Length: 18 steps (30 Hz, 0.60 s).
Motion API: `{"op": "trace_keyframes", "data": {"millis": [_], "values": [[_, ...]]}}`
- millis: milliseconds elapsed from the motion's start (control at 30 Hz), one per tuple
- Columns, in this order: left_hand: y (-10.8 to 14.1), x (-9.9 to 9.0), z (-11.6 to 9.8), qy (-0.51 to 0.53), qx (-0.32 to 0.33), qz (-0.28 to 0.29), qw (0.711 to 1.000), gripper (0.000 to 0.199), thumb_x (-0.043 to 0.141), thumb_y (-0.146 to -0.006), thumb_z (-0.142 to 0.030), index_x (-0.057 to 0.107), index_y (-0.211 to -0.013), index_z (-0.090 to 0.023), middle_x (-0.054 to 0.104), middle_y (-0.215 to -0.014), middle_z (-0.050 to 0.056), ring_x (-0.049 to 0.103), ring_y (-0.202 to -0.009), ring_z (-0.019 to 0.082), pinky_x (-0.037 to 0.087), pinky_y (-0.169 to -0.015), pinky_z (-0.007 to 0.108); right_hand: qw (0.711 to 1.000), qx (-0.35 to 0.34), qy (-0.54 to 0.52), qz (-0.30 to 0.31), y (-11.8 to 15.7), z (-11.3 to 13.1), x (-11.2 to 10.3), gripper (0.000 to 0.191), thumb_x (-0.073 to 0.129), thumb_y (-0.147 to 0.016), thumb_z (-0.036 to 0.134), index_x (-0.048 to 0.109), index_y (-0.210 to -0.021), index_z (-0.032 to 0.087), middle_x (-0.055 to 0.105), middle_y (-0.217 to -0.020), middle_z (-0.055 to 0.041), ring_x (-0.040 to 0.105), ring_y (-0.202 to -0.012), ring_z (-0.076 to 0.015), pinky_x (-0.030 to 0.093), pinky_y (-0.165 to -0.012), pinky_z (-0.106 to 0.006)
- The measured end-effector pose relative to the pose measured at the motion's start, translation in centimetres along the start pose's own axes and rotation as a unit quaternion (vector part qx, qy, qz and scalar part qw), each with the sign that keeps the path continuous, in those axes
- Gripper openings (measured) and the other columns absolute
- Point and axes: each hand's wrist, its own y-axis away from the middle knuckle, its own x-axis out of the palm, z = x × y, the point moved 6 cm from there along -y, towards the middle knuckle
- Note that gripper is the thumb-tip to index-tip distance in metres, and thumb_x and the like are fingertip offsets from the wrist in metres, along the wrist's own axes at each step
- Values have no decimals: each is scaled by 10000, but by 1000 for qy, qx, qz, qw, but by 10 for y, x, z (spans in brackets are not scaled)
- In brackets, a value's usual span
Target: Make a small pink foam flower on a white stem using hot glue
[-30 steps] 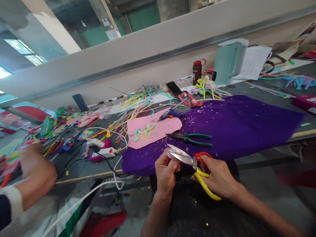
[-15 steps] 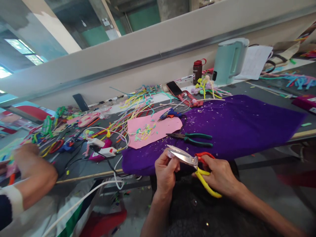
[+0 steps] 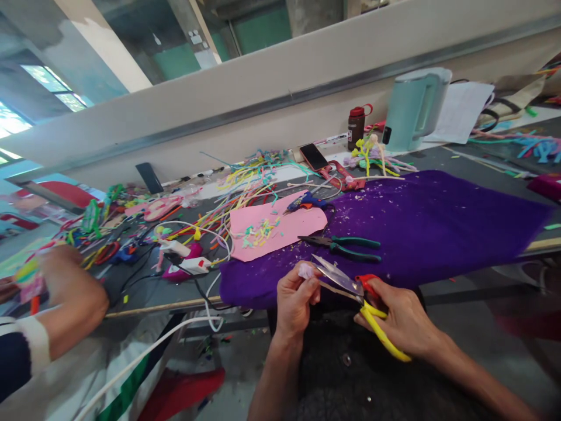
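Note:
My left hand (image 3: pixel 293 307) pinches a small pale lilac fuzzy piece (image 3: pixel 305 270) between thumb and fingers, just off the table's front edge. In my right hand (image 3: pixel 401 313) is a pair of scissors (image 3: pixel 339 278) with one red and one yellow handle. The blades look parted, and their tips lie close beside the lilac piece; whether they touch it I cannot tell. Behind the hands, pliers (image 3: pixel 350 247) with dark green handles lie on a purple cloth (image 3: pixel 416 234). A pink sheet (image 3: pixel 252 250) carries small yellow and green clippings and a blue glue gun (image 3: pixel 307 201).
Coloured fuzzy stems (image 3: pixel 219 219) and cables spread across the left of the table. A white-and-magenta power strip (image 3: pixel 193 266) sits near the edge. Farther back are a phone (image 3: pixel 313 156), a bottle (image 3: pixel 356 130) and a kettle (image 3: pixel 412 111). Another person's arm (image 3: pixel 72 301) works at far left.
The scissors have drawn back to the right from my left hand, uncovering the lilac piece, and their blades have parted. The view has shifted slightly.

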Motion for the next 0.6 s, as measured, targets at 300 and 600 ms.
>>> {"op": "trace_keyframes", "data": {"millis": [300, 600], "values": [[-2, 1, -3, -15, 14, 8, 1000, 136, 639, -709, -281, 633, -724, -146, 530, -704, 0, 397, -424, 29, 264, -373, 181, 997, -7, 66, -41, 8, -13, -5, 397, 603, -685, 439, 520, -971, 177, 525, -628, 24, 506, -538, -136, 326, -523, -234], [0, 1, 1, -30, -9, 14, 999, 230, 657, -687, -360, 631, -747, -139, 502, -604, -2, 389, -410, 47, 250, -359, 186, 995, -40, 57, -69, 4, -1, -7, 460, 620, -648, 491, 571, -978, 175, 576, -637, 6, 552, -565, -160, 361, -534, -249]]}}
